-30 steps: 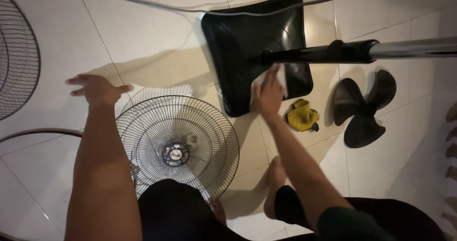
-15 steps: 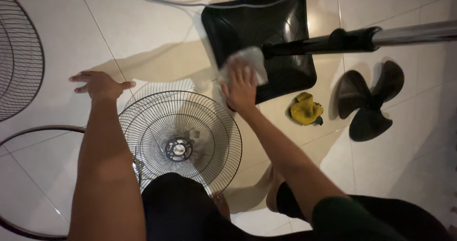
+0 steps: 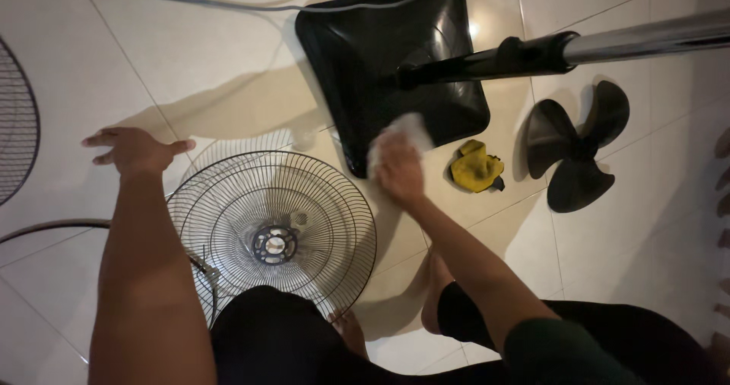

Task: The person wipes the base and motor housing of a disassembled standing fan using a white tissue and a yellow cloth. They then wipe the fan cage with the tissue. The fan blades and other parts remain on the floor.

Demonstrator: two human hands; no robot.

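Observation:
My right hand [image 3: 399, 170] presses a white cloth [image 3: 403, 134] against the near edge of a black square fan base [image 3: 380, 58]. A black and silver fan pole [image 3: 578, 46] runs from that base off to the right. My left hand [image 3: 135, 149] rests flat on the tiled floor with fingers spread, just left of a round wire fan guard [image 3: 274, 237] that lies on the floor in front of my knees.
A crumpled yellow cloth [image 3: 475, 166] lies right of the base, with a black three-blade fan propeller [image 3: 578, 153] beyond it. A second wire guard [image 3: 17, 122] and a thin ring [image 3: 46, 227] lie at the left. A grey cable [image 3: 228, 4] crosses the top.
My right hand with the white cloth has slid from the base's middle toward its near edge. The left hand has stayed on the floor.

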